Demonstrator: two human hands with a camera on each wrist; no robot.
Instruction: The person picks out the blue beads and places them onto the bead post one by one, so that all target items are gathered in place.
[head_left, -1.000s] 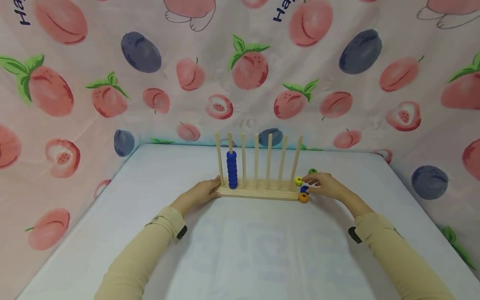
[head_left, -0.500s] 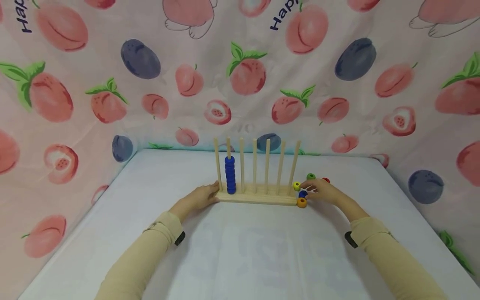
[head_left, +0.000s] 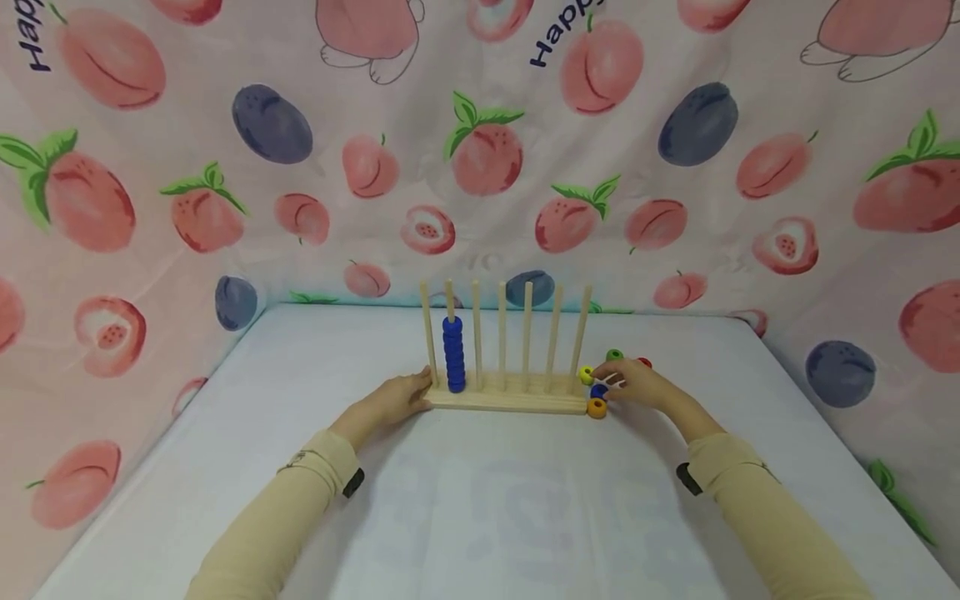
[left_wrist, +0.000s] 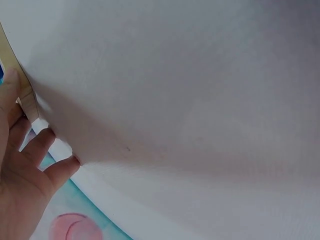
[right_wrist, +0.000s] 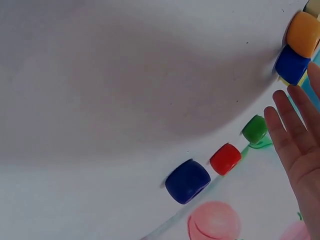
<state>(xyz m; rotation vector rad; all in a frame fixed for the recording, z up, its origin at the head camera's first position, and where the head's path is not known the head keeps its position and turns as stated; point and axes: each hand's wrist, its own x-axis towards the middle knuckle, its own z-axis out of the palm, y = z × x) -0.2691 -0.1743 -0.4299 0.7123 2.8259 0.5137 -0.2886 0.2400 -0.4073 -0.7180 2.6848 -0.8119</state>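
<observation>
A wooden peg rack (head_left: 510, 403) with several upright pegs stands mid-table. Dark blue beads (head_left: 453, 358) are stacked on its second peg from the left. My left hand (head_left: 390, 402) grips the rack's left end; in the left wrist view its thumb (left_wrist: 11, 82) lies on the base and the other fingers spread past the end. At the right end my right hand (head_left: 637, 387) reaches over loose beads with fingers extended. Its fingertips are right by a yellow bead (head_left: 585, 381) and a blue bead (head_left: 597, 391). An orange bead (head_left: 596, 412) sits just in front, beside the rack's corner.
Behind the right hand lie a green bead (head_left: 613, 356) and a red bead (head_left: 644, 362). Another dark blue bead (right_wrist: 187, 182) shows in the right wrist view, hidden by the hand from the head. Fruit-print cloth (head_left: 480, 225) hangs behind the white table (head_left: 510, 517).
The head view has tilted, so everything sits slightly lower and further left. Both hands keep nearly the same places at the rack's ends. The red bead shows more clearly behind the right hand.
</observation>
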